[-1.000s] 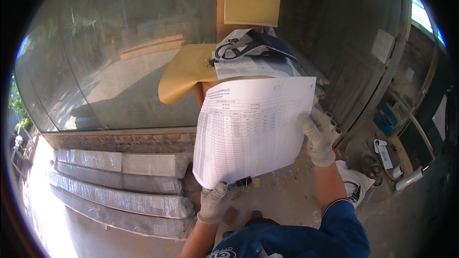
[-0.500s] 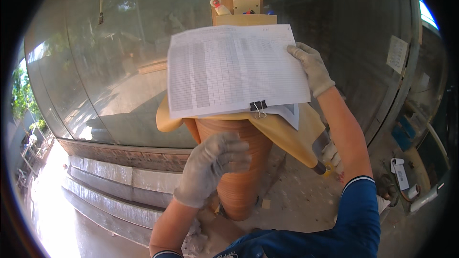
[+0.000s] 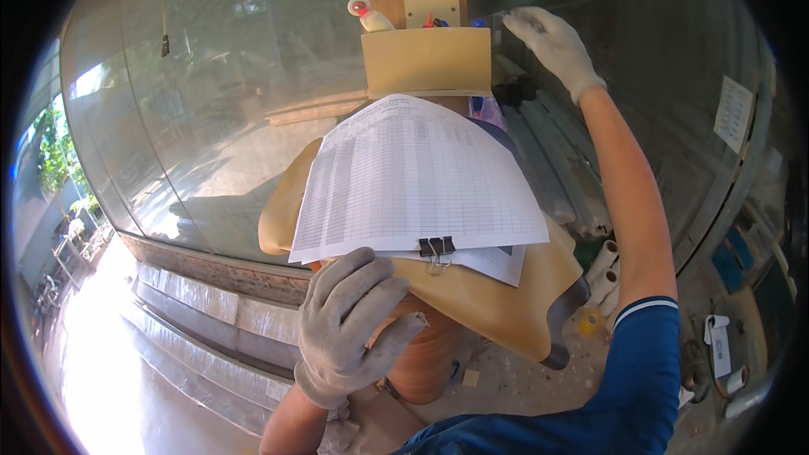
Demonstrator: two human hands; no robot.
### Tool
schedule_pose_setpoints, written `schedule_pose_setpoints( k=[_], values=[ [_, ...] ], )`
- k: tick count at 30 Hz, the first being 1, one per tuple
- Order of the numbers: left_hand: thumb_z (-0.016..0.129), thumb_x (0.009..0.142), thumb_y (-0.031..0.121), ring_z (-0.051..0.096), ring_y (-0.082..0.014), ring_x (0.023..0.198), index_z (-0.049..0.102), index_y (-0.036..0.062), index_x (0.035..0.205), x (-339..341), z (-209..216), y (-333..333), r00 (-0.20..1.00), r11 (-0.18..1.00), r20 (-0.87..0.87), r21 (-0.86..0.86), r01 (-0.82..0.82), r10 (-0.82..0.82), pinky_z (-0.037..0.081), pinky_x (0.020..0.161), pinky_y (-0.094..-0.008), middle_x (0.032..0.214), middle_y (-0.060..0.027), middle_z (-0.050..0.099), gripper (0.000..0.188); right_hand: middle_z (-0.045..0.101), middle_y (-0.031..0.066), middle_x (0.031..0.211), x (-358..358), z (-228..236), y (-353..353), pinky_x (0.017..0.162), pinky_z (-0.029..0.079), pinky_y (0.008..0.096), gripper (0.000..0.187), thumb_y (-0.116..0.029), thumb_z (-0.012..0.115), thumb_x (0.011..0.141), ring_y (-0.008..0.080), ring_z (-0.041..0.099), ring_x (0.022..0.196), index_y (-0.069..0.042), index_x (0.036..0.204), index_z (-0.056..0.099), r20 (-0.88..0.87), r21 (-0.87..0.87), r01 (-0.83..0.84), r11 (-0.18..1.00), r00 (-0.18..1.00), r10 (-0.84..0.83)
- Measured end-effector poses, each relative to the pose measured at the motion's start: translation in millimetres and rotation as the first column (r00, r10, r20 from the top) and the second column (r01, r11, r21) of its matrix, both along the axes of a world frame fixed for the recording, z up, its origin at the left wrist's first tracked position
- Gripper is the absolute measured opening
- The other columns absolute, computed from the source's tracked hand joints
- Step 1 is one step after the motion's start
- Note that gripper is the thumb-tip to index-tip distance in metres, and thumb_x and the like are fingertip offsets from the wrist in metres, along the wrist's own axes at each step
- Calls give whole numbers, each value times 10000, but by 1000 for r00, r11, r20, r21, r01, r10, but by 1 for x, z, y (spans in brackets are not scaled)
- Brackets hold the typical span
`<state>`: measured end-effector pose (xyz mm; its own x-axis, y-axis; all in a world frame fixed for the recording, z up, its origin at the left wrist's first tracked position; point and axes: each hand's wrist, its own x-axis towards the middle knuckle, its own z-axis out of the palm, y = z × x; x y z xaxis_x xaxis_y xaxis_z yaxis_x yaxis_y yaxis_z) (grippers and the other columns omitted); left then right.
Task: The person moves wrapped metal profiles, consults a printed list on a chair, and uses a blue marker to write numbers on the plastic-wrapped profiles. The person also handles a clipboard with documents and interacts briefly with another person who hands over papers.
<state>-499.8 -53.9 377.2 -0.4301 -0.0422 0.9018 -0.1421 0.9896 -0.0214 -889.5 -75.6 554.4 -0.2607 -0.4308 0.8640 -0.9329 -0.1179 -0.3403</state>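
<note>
left hand [image 3: 350, 324]: gloved, fingers loosely curled, clamped on nothing, just under the near edge of the paper sheets
right hand [image 3: 552, 42]: gloved, raised high to the right of the wooden holder, fingers slightly apart, nothing in them as far as shows
paper sheets [image 3: 417, 181]: printed tables, lying on the tan board, held together by a black binder clip [image 3: 436, 246] at the near edge
tan board [image 3: 497, 295]: tilted, resting on an orange post [image 3: 425, 354]
wooden holder [image 3: 426, 61]: on the upright plank above the sheets, pens inside
</note>
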Motion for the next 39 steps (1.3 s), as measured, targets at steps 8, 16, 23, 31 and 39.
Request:
schedule_pose_setpoints(
  k=[8, 16, 23, 31, 39],
  values=[
    [816, 720, 253, 625, -336, 1057, 674, 54, 995, -6, -6, 11, 995, 995, 14, -23, -99, 99, 524, 880, -443, 1042, -116, 662, 368, 715, 134, 1108, -18, 34, -66, 983, 451, 373, 603, -590, 615, 867, 299, 653, 1072, -84, 1181, 704, -38, 325, -28, 945, 998, 43],
    [807, 764, 295, 660, -319, 994, 661, 29, 1094, -4, 31, 29, 991, 994, -80, 20, -107, 108, 543, 848, -412, 1046, -146, 669, 448, 690, 169, 1110, -2, 46, -43, 873, 512, 376, 599, -568, 533, 935, 260, 652, 1074, -35, 1187, 638, 64, -274, -27, 961, 997, 46],
    [704, 869, 228, 627, -135, 836, 514, -49, 1320, -70, 109, 12, 993, 911, -112, 406, 69, -25, 510, 728, -254, 1100, -129, 641, 563, 675, 52, 915, 66, -2, 62, 647, 554, 244, 310, -347, 447, 1055, 124, 683, 789, -68, 1124, 564, 92, -362, -855, 371, 364, 927],
    [641, 948, 228, 510, -57, 496, 658, -26, 1056, -122, 133, 35, 990, 791, 6, 602, 111, -144, 384, 451, -193, 716, -37, 608, 276, 648, 77, 978, 84, -50, 111, 658, 503, 234, 425, -390, 603, 949, 107, 630, 810, -14, 1148, 614, 20, -286, -859, 424, 437, 899],
    [724, 799, 280, 476, -84, 424, 614, -8, 882, -139, 139, 57, 835, 267, 122, 963, 32, -537, 332, 372, -201, 605, -60, 583, 320, 588, 35, 917, 70, -85, 142, 637, 478, 221, 296, -253, 678, 898, 82, 569, 770, -50, 1086, 572, 210, -455, -764, 457, 407, 889]
  ],
)
